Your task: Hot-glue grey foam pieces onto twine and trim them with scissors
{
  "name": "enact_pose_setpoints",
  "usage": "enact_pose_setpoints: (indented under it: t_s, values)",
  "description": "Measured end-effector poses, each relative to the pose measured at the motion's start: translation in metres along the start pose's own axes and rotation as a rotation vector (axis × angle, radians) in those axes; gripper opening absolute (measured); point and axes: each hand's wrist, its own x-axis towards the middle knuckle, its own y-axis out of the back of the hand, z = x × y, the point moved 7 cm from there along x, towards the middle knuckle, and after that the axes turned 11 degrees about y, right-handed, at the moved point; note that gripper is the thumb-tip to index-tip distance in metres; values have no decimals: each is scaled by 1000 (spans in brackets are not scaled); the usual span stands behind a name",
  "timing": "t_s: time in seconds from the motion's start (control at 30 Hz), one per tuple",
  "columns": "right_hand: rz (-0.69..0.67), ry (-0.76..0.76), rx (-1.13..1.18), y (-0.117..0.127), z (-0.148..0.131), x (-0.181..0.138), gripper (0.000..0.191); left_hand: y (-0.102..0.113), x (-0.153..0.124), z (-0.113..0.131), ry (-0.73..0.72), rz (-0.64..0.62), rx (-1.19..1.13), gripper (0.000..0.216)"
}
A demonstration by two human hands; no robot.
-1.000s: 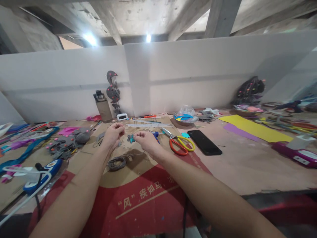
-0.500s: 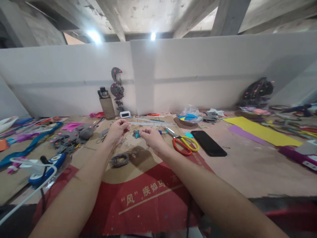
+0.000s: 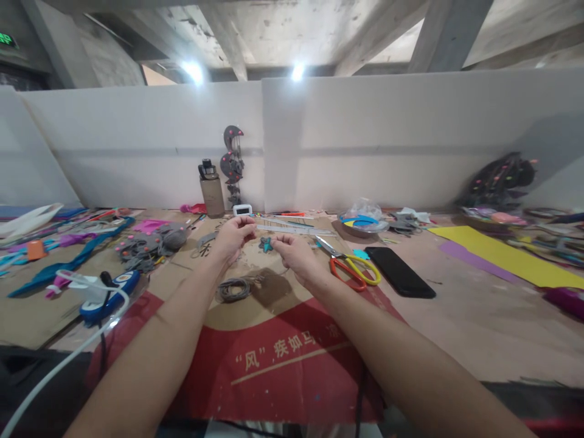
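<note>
Two bare forearms reach from the near edge over a cluttered table (image 3: 483,331). The right hand (image 3: 294,252) has thumb and fingers pinched on the right edge of a small star-shaped piece (image 3: 266,245), teal and grey. The star sits between the two hands, over the bare brown part of a red-printed cardboard sheet (image 3: 292,389). The left hand (image 3: 232,240) is just left of it, thumb and finger drawn together; whether anything thin lies between them, I cannot tell.

Compared with a second ago, the view has turned left: a green sign (image 3: 6,40) now shows at the far left, and a dark purple object (image 3: 566,301) at the right edge is mostly cut off. The pinch on the star looks the same, and the gap between the hands is much alike. Both hands sit slightly farther right relative to the coil of grey cord (image 3: 233,291) lying on the near side of them.

Right of the right hand lie open scissors (image 3: 336,255) with orange and yellow handles, then a black phone (image 3: 399,272). Beyond the hands lies a clear ruler (image 3: 298,230); farther left, a bottle (image 3: 212,196) stands upright near a pale partition (image 3: 374,121).
</note>
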Motion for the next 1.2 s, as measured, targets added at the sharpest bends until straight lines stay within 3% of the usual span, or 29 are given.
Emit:
enact_pose_setpoints:
  t_s: [0.83, 1.03, 1.2]
  values:
    - [-8, 22, 7, 3, -3, 3, 21, -6, 0, -5, -14, -67, 70, 21]
    - [-17, 23, -9, 2, -4, 2, 20, -1, 0, -2, -63, 26, 94, 18]
    - [-12, 20, -9, 1, -4, 0, 19, 1, 1, -1, -83, 9, 116, 20]
